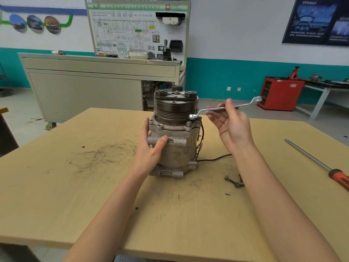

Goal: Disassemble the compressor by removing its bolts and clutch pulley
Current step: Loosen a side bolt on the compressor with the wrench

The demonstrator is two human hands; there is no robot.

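Note:
The grey metal compressor (178, 148) stands upright in the middle of the wooden table (79, 186), with its dark grooved clutch pulley (175, 108) on top. My left hand (151, 148) grips the left side of its body, thumb across the front. To the right of the pulley, my right hand (230, 125) holds a silver ring wrench (224, 108) between thumb and fingertips. The wrench's near ring end sits at a bolt (192, 117) on the right of the flange under the pulley. Loose bolts (233, 181) lie on the table beside my right forearm.
A long screwdriver with an orange handle (321, 165) lies at the table's right edge. A black wire (215, 158) trails from the compressor to the right. A beige cabinet (90, 86) with a wiring board stands behind, and a red tool cart (279, 93) is at the back right.

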